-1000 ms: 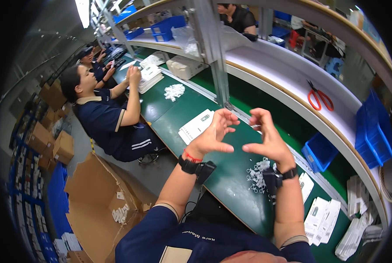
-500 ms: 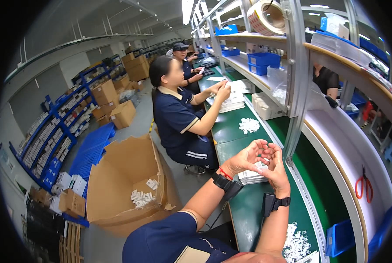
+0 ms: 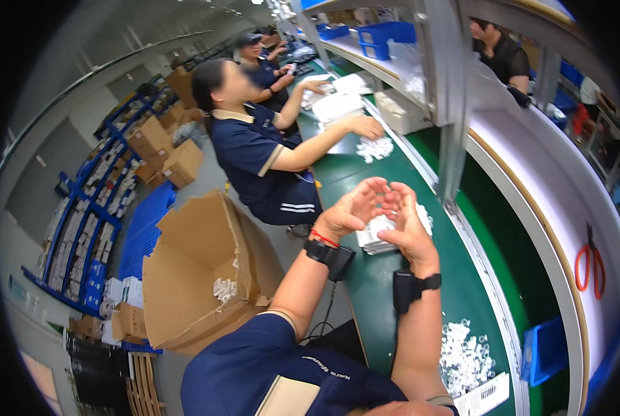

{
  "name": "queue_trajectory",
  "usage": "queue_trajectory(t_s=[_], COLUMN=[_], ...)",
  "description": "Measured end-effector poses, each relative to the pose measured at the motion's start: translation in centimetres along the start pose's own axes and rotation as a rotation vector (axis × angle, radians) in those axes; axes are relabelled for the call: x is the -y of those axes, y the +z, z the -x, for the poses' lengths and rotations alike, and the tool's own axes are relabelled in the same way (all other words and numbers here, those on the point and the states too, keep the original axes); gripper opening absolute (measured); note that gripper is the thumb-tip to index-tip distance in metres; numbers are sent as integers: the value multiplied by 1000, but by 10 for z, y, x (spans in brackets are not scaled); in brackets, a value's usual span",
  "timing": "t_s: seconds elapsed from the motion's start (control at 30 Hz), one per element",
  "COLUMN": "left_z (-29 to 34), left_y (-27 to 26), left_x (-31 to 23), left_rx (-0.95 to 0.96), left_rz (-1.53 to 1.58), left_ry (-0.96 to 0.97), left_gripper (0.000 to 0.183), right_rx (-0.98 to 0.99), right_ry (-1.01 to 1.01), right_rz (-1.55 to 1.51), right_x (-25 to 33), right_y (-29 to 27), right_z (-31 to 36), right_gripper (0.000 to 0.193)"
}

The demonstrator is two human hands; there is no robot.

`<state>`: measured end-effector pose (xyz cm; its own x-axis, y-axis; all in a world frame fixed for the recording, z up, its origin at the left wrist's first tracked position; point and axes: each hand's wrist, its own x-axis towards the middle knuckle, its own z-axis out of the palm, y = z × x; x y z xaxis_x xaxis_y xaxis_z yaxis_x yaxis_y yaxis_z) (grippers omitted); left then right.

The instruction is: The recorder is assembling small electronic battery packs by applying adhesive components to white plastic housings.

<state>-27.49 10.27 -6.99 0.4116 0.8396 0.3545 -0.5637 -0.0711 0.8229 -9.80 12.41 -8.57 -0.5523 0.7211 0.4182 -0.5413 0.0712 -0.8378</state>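
My left hand (image 3: 351, 211) and my right hand (image 3: 412, 227) are raised over the green bench, curved toward each other with fingertips close together. Their thumbs stand away from the fingers, and I make out nothing held in either. Below and behind them lies a stack of white cards (image 3: 375, 244), partly hidden by my hands. By my right forearm, near the bench's front end, is a heap of small white plastic pieces with loops (image 3: 466, 357). A white printed card (image 3: 488, 396) lies at its edge.
A seated co-worker (image 3: 244, 142) reaches toward white card stacks (image 3: 337, 107) and a small white pile (image 3: 374, 149). A large open carton (image 3: 185, 277) stands left of the bench. At right are a metal upright (image 3: 455, 152), red-handled scissors (image 3: 590, 267) and a blue bin (image 3: 544, 350).
The view has shifted, so my hands and the bench sit lower and further left. My hands keep a similar curved pose. The co-worker's hands have parted, one now over the small white pile.
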Motion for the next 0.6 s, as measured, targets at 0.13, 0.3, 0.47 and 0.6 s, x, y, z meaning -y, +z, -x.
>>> queue_trajectory(t_s=[0.13,0.3,0.47,0.6], left_z=[-4,5,1,0], left_y=[0,4,2,-1], left_x=[17,16,13,14], left_rx=[31,34,33,27], left_rz=[-40,11,44,53], left_ry=[-29,-29,-37,-32], left_gripper=[103,104,104,102], right_rx=[-32,-29,-18,-16], right_ry=[-15,16,17,22], right_rz=[23,-51,-71,-77], right_x=[-3,4,5,4], right_y=[-10,2,0,-2], right_z=[13,17,12,10], right_gripper=[100,96,96,96])
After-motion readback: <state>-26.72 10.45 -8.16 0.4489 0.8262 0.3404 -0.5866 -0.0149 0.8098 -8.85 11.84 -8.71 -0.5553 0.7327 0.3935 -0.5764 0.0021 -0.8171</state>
